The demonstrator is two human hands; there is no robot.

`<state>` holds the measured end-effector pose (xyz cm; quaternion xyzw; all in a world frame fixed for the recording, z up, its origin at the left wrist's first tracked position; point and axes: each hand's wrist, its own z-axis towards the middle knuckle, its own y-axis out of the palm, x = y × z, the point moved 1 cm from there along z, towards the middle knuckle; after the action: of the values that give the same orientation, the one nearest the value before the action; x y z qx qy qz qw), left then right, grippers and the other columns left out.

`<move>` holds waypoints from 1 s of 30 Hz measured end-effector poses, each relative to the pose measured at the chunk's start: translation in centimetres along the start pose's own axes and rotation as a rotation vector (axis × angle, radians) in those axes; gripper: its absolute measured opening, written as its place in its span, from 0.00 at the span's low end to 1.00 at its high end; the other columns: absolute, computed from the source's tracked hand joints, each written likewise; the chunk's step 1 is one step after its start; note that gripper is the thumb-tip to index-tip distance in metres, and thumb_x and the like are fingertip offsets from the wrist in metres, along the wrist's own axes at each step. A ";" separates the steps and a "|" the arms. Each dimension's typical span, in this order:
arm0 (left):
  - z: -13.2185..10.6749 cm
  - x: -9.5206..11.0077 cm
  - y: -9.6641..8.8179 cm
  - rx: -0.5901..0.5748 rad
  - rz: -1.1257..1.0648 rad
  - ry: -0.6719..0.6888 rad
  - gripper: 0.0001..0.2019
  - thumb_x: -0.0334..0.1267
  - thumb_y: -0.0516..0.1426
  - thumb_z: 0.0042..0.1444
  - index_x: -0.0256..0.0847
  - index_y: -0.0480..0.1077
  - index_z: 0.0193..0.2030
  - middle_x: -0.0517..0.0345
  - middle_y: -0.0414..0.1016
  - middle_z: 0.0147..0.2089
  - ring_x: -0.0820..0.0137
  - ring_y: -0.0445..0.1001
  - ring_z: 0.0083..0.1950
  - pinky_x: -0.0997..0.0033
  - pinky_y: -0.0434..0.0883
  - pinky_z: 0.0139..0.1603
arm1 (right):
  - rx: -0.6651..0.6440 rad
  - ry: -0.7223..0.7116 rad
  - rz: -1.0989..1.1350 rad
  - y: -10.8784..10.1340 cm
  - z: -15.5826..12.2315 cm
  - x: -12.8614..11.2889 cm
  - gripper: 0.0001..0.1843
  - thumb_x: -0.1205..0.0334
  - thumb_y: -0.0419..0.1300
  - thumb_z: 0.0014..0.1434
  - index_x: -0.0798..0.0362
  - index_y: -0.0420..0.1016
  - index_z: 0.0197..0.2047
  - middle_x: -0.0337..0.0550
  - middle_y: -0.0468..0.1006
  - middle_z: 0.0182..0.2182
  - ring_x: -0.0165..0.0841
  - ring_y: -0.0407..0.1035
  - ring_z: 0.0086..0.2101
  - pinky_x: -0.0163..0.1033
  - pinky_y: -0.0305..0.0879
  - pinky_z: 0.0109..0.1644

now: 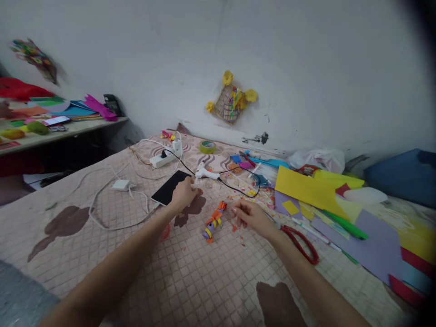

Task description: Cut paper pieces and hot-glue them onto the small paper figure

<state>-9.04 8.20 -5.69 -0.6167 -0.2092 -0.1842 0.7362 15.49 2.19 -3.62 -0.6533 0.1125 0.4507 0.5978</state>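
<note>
My left hand [183, 193] reaches forward over the patterned bedspread [190, 281], its fingers curled at the handle end of a white glue gun [206, 173] and beside a dark tablet [169, 186]. I cannot tell whether the fingers grip the gun. My right hand [251, 217] hovers low with its fingers pinched together; what is in them is too small to name. Between the two hands lies a small paper figure [213, 222] in orange, purple and yellow. Red-handled scissors [299, 243] lie just right of my right wrist.
Coloured paper sheets [308, 188] and a green marker [347, 226] spread at the right. A white power strip [163, 157], charger [121, 185] and cables lie at the left, a green tape roll [207, 146] near the wall. A cluttered shelf [61, 129] stands far left.
</note>
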 end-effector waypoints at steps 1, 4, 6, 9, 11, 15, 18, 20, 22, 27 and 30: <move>0.1 -0.2 0.0 0.004 -0.030 -0.006 0.14 0.40 0.57 0.49 0.38 0.64 0.42 0.54 0.74 0.32 0.66 0.73 0.34 0.73 0.64 0.30 | 0.011 -0.008 -0.048 -0.1 1.4 -0.1 0.11 0.60 0.48 0.62 0.55 0.68 0.35 0.37 0.73 0.24 0.26 0.68 0.20 0.31 0.63 0.21; 0.2 -0.5 0.2 0.027 -0.116 -0.006 0.14 0.39 0.56 0.50 0.37 0.65 0.43 0.57 0.73 0.29 0.68 0.73 0.32 0.74 0.64 0.30 | 0.072 -0.020 -0.224 0.1 6.5 -0.7 0.06 0.65 0.52 0.59 0.55 0.70 0.36 0.41 0.74 0.30 0.30 0.71 0.30 0.34 0.66 0.32; 0.1 -0.7 0.2 0.043 -0.163 0.007 0.14 0.39 0.55 0.51 0.36 0.65 0.43 0.58 0.72 0.27 0.69 0.72 0.30 0.75 0.64 0.30 | 0.107 -0.019 -0.354 0.7 10.0 -1.1 0.07 0.64 0.54 0.59 0.56 0.70 0.39 0.47 0.74 0.39 0.36 0.70 0.41 0.39 0.66 0.42; -0.2 -0.9 0.3 0.047 -0.218 0.041 0.12 0.37 0.55 0.51 0.35 0.65 0.42 0.59 0.72 0.26 0.70 0.71 0.28 0.74 0.64 0.29 | 0.091 0.009 -0.522 2.0 14.2 -1.3 0.17 0.60 0.59 0.56 0.57 0.67 0.48 0.55 0.67 0.49 0.42 0.67 0.46 0.46 0.64 0.47; -0.4 -1.0 0.3 0.035 -0.254 0.081 0.12 0.36 0.54 0.51 0.36 0.65 0.43 0.60 0.72 0.26 0.71 0.71 0.27 0.74 0.64 0.29 | 0.038 0.033 -0.608 2.4 16.4 -1.1 0.20 0.59 0.60 0.56 0.58 0.66 0.50 0.54 0.67 0.50 0.42 0.67 0.46 0.49 0.64 0.47; -0.7 -1.0 0.0 0.011 -0.327 0.161 0.12 0.36 0.52 0.53 0.37 0.64 0.44 0.61 0.72 0.26 0.73 0.70 0.26 0.76 0.64 0.27 | -0.075 0.054 -0.709 1.5 19.2 -0.1 0.16 0.59 0.55 0.61 0.55 0.67 0.51 0.46 0.70 0.48 0.36 0.69 0.43 0.47 0.68 0.45; -0.9 -0.9 -0.4 0.027 -0.368 0.185 0.13 0.35 0.52 0.53 0.38 0.63 0.47 0.61 0.72 0.29 0.73 0.70 0.26 0.76 0.65 0.28 | -0.054 0.058 -0.743 -0.6 20.1 0.5 0.16 0.59 0.55 0.61 0.55 0.67 0.51 0.47 0.70 0.48 0.36 0.69 0.43 0.47 0.68 0.45; -1.1 -0.7 -0.6 0.044 -0.384 0.189 0.14 0.35 0.52 0.53 0.39 0.62 0.47 0.60 0.73 0.31 0.73 0.71 0.27 0.76 0.65 0.29 | 0.016 0.071 -0.752 -2.1 20.5 0.7 0.16 0.59 0.55 0.61 0.55 0.67 0.51 0.47 0.70 0.48 0.36 0.68 0.44 0.48 0.67 0.46; -1.3 -0.5 -0.6 0.043 -0.391 0.188 0.14 0.36 0.53 0.53 0.40 0.63 0.47 0.59 0.73 0.32 0.73 0.71 0.28 0.76 0.65 0.28 | 0.099 0.094 -0.747 -3.3 20.8 1.1 0.16 0.59 0.55 0.61 0.56 0.66 0.51 0.47 0.70 0.48 0.37 0.68 0.44 0.48 0.67 0.46; -1.9 0.0 -0.4 -0.014 -0.342 0.214 0.12 0.37 0.52 0.55 0.41 0.64 0.46 0.58 0.75 0.32 0.72 0.73 0.29 0.75 0.64 0.28 | 0.164 0.136 -0.670 -3.4 22.2 2.7 0.16 0.59 0.55 0.61 0.56 0.67 0.51 0.47 0.71 0.46 0.35 0.69 0.42 0.46 0.68 0.44; -2.0 0.2 -0.3 -0.053 -0.289 0.233 0.10 0.37 0.51 0.55 0.41 0.65 0.44 0.59 0.75 0.31 0.71 0.73 0.30 0.75 0.64 0.30 | 0.125 0.114 -0.611 -1.9 22.9 3.6 0.16 0.59 0.55 0.61 0.56 0.66 0.51 0.47 0.71 0.47 0.35 0.69 0.42 0.46 0.69 0.43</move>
<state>-8.83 6.16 -5.65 -0.5739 -0.2043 -0.3636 0.7048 8.45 24.31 -2.18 -0.6430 -0.0284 0.2051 0.7374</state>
